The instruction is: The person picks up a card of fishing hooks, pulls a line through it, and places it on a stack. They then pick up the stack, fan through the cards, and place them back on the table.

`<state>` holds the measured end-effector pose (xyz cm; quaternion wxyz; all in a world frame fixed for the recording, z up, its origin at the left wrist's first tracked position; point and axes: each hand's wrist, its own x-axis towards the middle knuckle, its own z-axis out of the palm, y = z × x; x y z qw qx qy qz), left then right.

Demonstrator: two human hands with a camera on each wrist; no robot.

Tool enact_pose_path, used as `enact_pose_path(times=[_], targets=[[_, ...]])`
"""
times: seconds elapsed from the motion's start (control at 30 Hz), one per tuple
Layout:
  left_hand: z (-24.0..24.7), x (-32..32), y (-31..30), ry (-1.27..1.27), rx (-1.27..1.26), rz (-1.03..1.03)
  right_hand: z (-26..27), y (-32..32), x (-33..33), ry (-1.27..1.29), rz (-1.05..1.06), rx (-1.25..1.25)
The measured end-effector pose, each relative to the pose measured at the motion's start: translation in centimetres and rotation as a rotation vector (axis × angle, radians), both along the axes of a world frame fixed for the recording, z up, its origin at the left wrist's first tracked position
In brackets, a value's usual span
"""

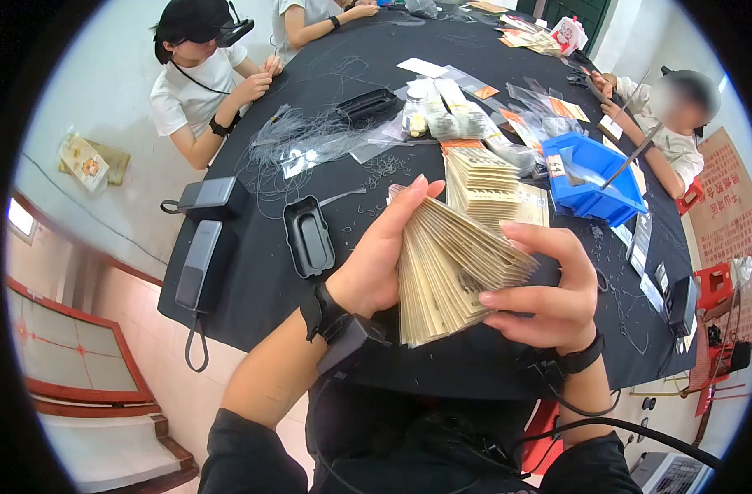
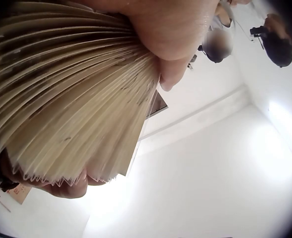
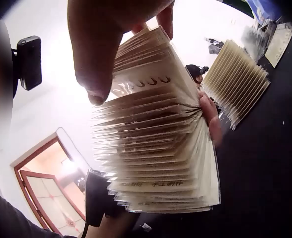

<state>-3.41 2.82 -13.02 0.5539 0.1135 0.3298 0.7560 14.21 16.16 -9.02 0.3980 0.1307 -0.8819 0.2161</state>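
A thick fanned stack of fish hook packets (image 1: 442,272), pale cards in clear sleeves, is held over the near part of the table. My left hand (image 1: 376,259) grips the stack at its upper left end, where the cards bunch together. On the other side, my right hand (image 1: 561,284) pinches the spread edges between thumb and fingers. Small dark hooks (image 3: 153,81) show through one sleeve in the right wrist view. The left wrist view shows the packet edges (image 2: 76,99) fanning away from the palm. Just beyond my hands stands another stack of packets (image 1: 483,177).
A blue bin (image 1: 594,185) stands to the right, a black tray (image 1: 308,239) to the left. Two power banks (image 1: 200,263) lie at the left edge. Tangled line (image 1: 281,136), plastic bags and a jar (image 1: 415,111) lie farther back. Other people sit around the table (image 1: 343,74).
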Motion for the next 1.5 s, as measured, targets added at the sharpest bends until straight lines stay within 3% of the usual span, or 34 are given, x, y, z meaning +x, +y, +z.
enact_pose_path(times=[1.13, 1.33, 1.5], targets=[[0.0, -0.2, -0.1, -0.012, 0.021, -0.002, -0.7, 0.8, 0.2, 0.029, -0.14, 0.076], [0.3, 0.0, -0.2, -0.012, 0.007, -0.002, -0.4, 0.7, 0.5, 0.029, -0.16, 0.186], [0.1, 0.0, 0.0, 0.0, -0.036, 0.024, 0.5, -0.1, 0.5, -0.036, -0.148, 0.089]])
